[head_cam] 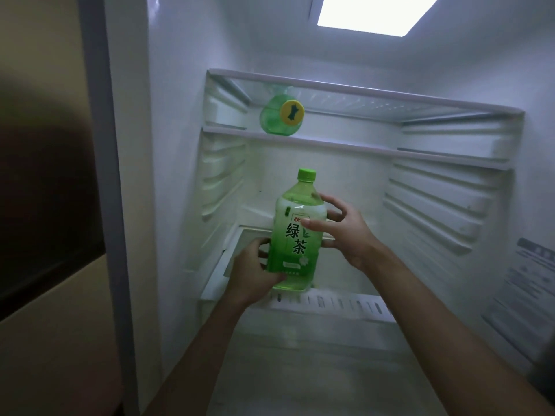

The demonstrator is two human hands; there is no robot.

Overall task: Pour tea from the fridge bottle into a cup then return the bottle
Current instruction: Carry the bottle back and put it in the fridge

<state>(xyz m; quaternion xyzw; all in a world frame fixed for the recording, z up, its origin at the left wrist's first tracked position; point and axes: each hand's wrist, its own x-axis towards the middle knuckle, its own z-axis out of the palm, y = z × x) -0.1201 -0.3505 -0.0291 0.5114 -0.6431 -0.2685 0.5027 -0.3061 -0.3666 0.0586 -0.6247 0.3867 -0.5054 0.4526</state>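
Inside open white fridge (180,115), lower compartment: clear green plastic tea bottle with green label and Chinese lettering (295,244), green screw cap (307,174) on. Held near upright, top leaning slightly right, over front of white ribbed drawer cover (339,304). Clamped low on left side by left grip (252,271), fingers curled behind label, thumb at base edge. Clamped higher up by right grip (345,232), thumb flat across label front, fingers wrapped round right shoulder. Can't tell whether base touching cover or lifted: hidden by left grip and blur. Top of label text covered by right thumb. At left end of lower glass shelf (330,145): round green plastic container with yellow disc face (280,117), lying on its side, dark mark on disc, contents not readable. Just above, top glass shelf (360,91). Lit ceiling light panel (375,12) cut off by top edge. Grey sticker on right wall (522,283): print too blurred to read, clipped by right edge. Left of fridge: dark blurred shape, not identifiable.
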